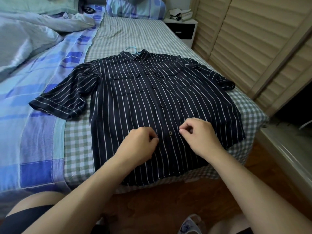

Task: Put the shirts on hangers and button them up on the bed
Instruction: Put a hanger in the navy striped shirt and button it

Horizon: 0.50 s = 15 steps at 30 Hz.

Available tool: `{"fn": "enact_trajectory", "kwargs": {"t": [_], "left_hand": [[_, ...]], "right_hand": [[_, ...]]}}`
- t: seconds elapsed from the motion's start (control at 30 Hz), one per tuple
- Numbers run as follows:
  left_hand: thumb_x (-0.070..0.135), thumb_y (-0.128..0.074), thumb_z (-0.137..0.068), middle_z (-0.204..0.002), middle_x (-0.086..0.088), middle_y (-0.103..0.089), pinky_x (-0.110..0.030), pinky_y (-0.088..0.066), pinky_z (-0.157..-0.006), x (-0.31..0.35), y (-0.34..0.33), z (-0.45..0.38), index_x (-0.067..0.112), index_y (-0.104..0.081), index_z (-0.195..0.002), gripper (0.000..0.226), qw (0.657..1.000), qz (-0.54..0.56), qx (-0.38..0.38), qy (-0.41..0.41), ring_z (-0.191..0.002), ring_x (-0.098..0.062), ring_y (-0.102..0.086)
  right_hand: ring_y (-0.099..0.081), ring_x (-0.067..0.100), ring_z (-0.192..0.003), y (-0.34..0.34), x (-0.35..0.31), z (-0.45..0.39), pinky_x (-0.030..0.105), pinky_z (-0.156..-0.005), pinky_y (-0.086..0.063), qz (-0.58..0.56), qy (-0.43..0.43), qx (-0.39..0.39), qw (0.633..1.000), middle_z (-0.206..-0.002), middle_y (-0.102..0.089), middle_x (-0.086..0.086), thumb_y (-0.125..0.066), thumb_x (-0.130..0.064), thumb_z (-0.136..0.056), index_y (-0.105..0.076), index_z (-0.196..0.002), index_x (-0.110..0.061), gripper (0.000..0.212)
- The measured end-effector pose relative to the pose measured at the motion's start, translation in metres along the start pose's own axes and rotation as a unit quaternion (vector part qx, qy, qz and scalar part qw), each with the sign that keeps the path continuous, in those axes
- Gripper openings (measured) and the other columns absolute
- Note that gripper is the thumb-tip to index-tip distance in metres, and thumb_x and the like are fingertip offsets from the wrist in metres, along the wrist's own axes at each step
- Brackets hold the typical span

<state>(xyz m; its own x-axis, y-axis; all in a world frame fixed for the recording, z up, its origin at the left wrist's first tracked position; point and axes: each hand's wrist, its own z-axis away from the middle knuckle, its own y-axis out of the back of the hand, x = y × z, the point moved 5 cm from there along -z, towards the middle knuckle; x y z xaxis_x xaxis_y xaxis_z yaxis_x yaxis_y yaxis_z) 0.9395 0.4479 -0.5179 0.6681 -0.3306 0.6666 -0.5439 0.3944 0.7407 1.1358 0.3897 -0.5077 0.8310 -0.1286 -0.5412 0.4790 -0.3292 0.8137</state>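
Note:
A dark navy short-sleeved shirt (135, 102) with thin white stripes lies flat, front up, on the bed, with its placket closed down to a button (170, 132) near the hem. The light blue hook of a hanger (131, 48) sticks out of the collar. My left hand (141, 144) rests on the shirt just left of that lowest button, fingers curled under. To the right of the button is my right hand (198, 132), thumb and forefinger tips together. No fabric shows between the fingers of either hand.
The shirt lies on a green checked sheet (128, 32). A blue patchwork quilt (33, 125) and a crumpled duvet (25, 36) cover the bed's left side. Slatted wardrobe doors (253, 39) stand on the right, a nightstand (184, 29) at the far end. Wooden floor (168, 205) is below.

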Motion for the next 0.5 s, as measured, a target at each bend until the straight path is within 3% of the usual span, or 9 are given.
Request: {"fn": "enact_trajectory", "kwargs": {"t": [0.13,0.27,0.4,0.5], "left_hand": [[0.03,-0.056,-0.101,-0.07,0.009,-0.07,-0.037,-0.061,-0.062,-0.023,0.044,0.021,0.03,-0.07,-0.094,0.015,0.997,-0.027,0.074,0.007,-0.056,-0.006,-0.067],[0.028,-0.059,-0.098,-0.063,0.01,-0.069,-0.038,-0.057,-0.058,-0.061,0.094,0.038,0.029,-0.068,-0.081,0.02,0.985,0.018,0.166,0.052,-0.054,-0.006,-0.065],[0.027,-0.06,-0.093,-0.063,0.008,-0.07,-0.038,-0.056,-0.059,-0.118,0.152,0.058,0.025,-0.068,-0.075,0.02,0.939,0.125,0.285,0.144,-0.06,-0.016,-0.068],[0.025,-0.057,-0.082,-0.066,0.001,-0.07,-0.048,-0.06,-0.071,-0.16,0.183,0.073,0.023,-0.068,-0.079,0.012,0.896,0.207,0.347,0.183,-0.066,-0.028,-0.07]], "right_hand": [[-0.062,0.004,-0.08,0.008,-0.006,0.004,0.024,-0.074,-0.052,-0.044,-0.021,0.054,0.997,-0.085,-0.067,-0.014,-0.066,-0.02,-0.096,-0.074,-0.088,-0.02,0.011],[-0.064,0.002,-0.087,0.003,-0.038,0.007,0.022,-0.078,-0.054,-0.044,0.049,0.085,0.994,-0.091,-0.07,-0.011,-0.063,-0.019,-0.099,-0.077,-0.097,-0.016,0.015],[-0.061,-0.002,-0.095,-0.024,-0.097,0.0,0.011,-0.084,-0.045,-0.022,0.103,0.01,0.994,-0.101,-0.065,-0.018,-0.059,-0.015,-0.1,-0.074,-0.114,-0.02,0.021],[-0.06,-0.001,-0.098,-0.052,-0.16,-0.009,0.02,-0.09,-0.05,-0.01,0.173,-0.069,0.982,-0.104,-0.062,-0.02,-0.06,-0.018,-0.1,-0.072,-0.117,-0.024,0.021]]}}
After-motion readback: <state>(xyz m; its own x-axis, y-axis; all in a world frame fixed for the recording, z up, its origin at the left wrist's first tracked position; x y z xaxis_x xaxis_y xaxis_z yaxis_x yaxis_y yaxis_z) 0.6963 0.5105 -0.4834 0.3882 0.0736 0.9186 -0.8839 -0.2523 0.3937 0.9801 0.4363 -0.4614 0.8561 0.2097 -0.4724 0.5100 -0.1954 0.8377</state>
